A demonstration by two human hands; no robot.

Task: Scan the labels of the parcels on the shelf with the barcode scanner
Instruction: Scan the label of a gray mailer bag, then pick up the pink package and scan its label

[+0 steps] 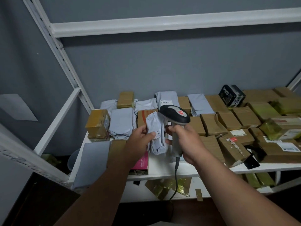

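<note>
My left hand [140,141] grips a crumpled grey mailer parcel [156,132], held upright above the white shelf [162,170]. My right hand [187,142] is wrapped round the handle of the grey and black barcode scanner [175,116], whose head sits just right of the parcel's top. The scanner's cable [175,180] hangs down over the shelf's front edge. The parcel's label is not visible from here. Several brown boxes [211,124] and grey mailers [122,123] lie on the shelf behind.
A pink box [141,162] lies under my left wrist. A black carton [232,95] stands at the back right. White shelf uprights [68,75] rise on the left, a crossbar [162,25] overhead. More yellowish packages [167,186] lie on the shelf below.
</note>
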